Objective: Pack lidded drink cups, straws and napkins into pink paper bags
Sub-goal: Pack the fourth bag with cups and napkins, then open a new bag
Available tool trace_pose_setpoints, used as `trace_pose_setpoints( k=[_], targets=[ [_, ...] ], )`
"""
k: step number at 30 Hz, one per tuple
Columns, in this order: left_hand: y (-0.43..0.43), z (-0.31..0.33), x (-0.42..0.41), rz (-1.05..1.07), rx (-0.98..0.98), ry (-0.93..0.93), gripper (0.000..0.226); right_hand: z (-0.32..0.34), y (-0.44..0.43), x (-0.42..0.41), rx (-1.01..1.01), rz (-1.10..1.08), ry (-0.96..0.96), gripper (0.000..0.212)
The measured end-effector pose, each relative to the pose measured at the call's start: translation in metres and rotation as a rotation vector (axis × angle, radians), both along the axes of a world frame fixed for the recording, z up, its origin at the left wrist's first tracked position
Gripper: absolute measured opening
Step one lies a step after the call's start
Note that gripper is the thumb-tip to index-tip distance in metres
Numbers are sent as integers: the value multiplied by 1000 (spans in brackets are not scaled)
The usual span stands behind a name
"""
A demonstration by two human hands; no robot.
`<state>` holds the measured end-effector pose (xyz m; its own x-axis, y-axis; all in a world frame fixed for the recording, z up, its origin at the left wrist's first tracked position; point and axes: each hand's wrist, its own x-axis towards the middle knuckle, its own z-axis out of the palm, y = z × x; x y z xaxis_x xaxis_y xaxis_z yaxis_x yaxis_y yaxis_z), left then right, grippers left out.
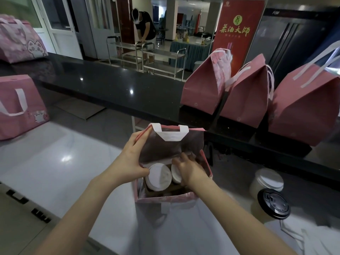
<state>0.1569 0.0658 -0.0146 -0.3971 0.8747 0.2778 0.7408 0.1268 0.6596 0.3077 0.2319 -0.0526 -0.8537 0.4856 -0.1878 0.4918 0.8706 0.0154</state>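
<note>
An open pink paper bag (165, 198) with white handles stands on the white counter in front of me. Inside it, a white-lidded cup (159, 176) sits on the left. A second white-lidded cup (175, 174) sits beside it, mostly hidden under my right hand (189, 169), which reaches into the bag with its fingers on that cup. My left hand (131, 161) pinches the bag's left rim and holds it apart. To the right of the bag stand a black-lidded cup (273, 204) and a white-lidded cup (266, 180). No straws or napkins are clearly visible.
Three closed pink bags (244, 94) stand in a row on the black upper counter (110, 81) at the right. Two more pink bags (20, 105) sit at the left. White bag handles (294, 234) lie near the bottom right. A person bends over metal carts far behind.
</note>
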Motion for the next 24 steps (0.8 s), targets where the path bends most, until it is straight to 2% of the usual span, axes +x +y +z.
trace_pose_setpoints(
  k=[11, 15, 17, 19, 21, 24],
  targets=[
    [8, 0, -3, 4, 14, -37, 116, 5, 12, -17, -48, 42, -79, 64],
    [11, -1, -7, 71, 43, -100, 112, 35, -3, 3, -95, 77, 155, 51],
    [12, 0, -7, 97, 53, -115, 111, 55, -14, 21, -195, 74, 262, 43],
    [13, 1, -7, 104, 61, -120, 110, 71, -26, 44, -270, 112, 283, 52],
    [16, 2, -6, 103, 72, -139, 109, 76, -36, 65, -189, 210, 237, 48],
    [19, 6, -1, 143, 77, -171, 107, 69, -39, 86, 48, 255, 212, 20]
  ],
)
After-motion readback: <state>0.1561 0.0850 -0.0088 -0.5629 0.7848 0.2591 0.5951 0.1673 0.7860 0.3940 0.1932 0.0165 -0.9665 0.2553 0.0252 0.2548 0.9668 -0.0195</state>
